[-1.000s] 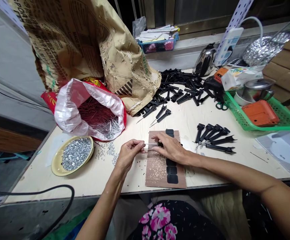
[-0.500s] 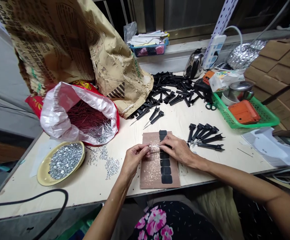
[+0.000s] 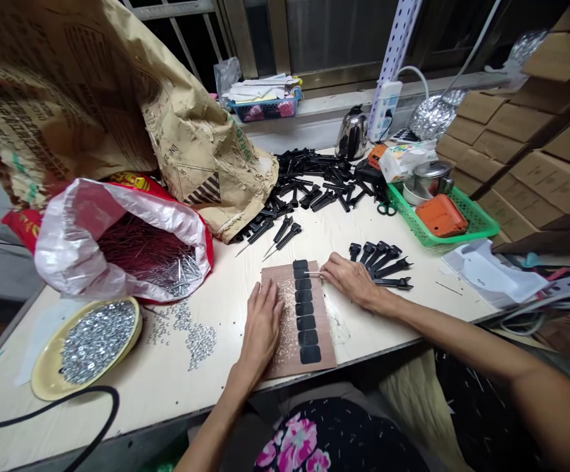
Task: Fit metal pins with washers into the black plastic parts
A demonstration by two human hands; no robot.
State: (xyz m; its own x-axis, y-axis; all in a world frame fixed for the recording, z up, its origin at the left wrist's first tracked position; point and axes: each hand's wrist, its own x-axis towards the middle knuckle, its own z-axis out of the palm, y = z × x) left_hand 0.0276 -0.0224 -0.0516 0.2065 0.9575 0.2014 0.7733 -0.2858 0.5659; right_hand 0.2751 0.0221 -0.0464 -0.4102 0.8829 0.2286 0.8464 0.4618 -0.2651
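My left hand [image 3: 262, 321] lies flat on the left side of a brown board [image 3: 285, 368], fingers stretched out, holding nothing. Pale specks cover the board near its fingertips. A column of black rounded-square pads [image 3: 309, 354] runs down the board's right half. Over the upper pads, my right hand [image 3: 348, 280] pinches a thin metal rod [image 3: 313, 273], whose left end points at the pads; whether it touches one I cannot tell. Just beyond the right hand, several black plastic parts [image 3: 386, 262] are fanned out on the table.
At left are a yellow bowl [image 3: 43, 387] of small shiny metal pieces, loose pieces [image 3: 200, 344], and an open red-and-white bag [image 3: 73, 229] of metal rods. Behind lie a heap of black parts [image 3: 314, 170] and a paper sack [image 3: 201, 144]. A green basket [image 3: 484, 226] and cardboard boxes [image 3: 535, 177] stand right.
My left hand has let go of the thin metal piece and now rests flat on the board. My right hand has drawn right with the rod, and the view has shifted right.
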